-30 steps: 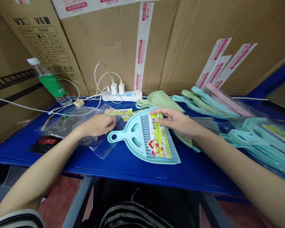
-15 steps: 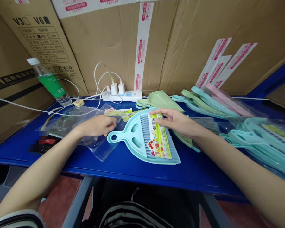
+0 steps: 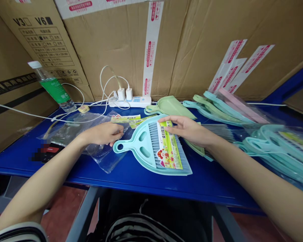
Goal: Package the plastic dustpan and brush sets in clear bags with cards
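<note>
Touching card on aqua dustpan/brush set: R hand, part-open. L hand, curled over clear bag; hold, if any, unclear.

On the bench, the brush is lying in the dustpan, with the card resting on the brush. Left of the dustpan, the plastic bag is lying; behind it, the power strip is sitting.
</note>
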`<state>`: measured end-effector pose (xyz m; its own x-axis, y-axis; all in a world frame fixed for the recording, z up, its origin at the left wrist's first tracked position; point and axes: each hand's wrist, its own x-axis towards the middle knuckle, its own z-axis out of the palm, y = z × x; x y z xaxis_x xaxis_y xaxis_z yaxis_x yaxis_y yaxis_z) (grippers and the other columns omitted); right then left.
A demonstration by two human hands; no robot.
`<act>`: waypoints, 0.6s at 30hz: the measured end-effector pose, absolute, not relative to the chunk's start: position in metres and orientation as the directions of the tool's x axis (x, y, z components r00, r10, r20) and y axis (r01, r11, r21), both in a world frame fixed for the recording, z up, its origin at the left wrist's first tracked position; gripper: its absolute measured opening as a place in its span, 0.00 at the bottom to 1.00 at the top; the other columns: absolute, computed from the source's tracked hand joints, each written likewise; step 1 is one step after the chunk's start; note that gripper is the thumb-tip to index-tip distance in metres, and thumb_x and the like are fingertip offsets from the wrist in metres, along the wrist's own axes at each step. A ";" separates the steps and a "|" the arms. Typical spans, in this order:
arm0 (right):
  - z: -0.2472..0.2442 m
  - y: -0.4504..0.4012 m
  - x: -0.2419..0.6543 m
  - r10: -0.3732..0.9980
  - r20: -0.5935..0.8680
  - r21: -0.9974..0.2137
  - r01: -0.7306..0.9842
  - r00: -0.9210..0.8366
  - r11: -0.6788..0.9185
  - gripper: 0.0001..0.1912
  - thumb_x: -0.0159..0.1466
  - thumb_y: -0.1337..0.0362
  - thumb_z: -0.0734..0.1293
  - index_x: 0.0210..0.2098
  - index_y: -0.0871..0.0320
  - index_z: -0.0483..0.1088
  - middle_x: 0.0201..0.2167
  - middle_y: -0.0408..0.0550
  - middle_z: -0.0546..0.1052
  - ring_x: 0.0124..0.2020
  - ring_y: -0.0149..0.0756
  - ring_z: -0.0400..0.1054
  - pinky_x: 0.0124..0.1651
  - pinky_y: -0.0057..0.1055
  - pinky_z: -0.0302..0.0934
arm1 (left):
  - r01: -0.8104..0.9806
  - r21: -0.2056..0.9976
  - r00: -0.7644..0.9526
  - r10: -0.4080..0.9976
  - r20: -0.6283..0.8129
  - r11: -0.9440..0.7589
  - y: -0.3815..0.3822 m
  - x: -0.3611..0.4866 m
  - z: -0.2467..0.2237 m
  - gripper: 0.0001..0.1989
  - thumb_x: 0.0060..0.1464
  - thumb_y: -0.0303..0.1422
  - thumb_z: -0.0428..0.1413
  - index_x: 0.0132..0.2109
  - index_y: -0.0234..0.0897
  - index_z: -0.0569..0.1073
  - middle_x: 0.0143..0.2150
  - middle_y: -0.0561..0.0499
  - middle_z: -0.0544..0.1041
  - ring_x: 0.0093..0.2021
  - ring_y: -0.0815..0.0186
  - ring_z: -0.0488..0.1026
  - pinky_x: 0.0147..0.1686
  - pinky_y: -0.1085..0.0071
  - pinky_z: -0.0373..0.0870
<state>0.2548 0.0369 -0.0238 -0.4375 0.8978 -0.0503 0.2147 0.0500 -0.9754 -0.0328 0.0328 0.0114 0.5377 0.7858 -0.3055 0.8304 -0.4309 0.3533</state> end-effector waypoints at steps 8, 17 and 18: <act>-0.025 0.038 0.255 0.889 -0.042 -0.974 0.217 -0.456 0.065 0.17 0.53 0.57 0.74 0.42 0.51 0.74 0.38 0.45 0.80 0.41 0.40 0.75 0.47 0.39 0.71 | 0.851 0.338 0.505 0.801 -0.322 -0.401 0.032 -0.031 0.012 0.12 0.60 0.29 0.44 0.26 0.39 0.61 0.17 0.58 0.70 0.19 0.70 0.68 0.25 0.74 0.61; -0.025 0.039 0.256 0.868 -0.037 -0.958 0.265 -0.495 0.110 0.19 0.54 0.55 0.73 0.43 0.54 0.72 0.39 0.47 0.78 0.41 0.40 0.74 0.45 0.38 0.71 | 0.859 0.297 0.499 0.811 -0.307 -0.416 0.033 -0.028 0.011 0.12 0.59 0.28 0.44 0.27 0.39 0.62 0.16 0.60 0.67 0.19 0.70 0.67 0.26 0.73 0.59; -0.025 0.039 0.256 0.865 -0.034 -0.958 0.262 -0.500 0.113 0.19 0.54 0.55 0.73 0.43 0.54 0.72 0.39 0.47 0.77 0.41 0.39 0.74 0.45 0.37 0.71 | 0.860 0.291 0.498 0.810 -0.308 -0.418 0.033 -0.028 0.010 0.12 0.59 0.28 0.44 0.27 0.39 0.62 0.16 0.59 0.68 0.19 0.70 0.67 0.26 0.73 0.59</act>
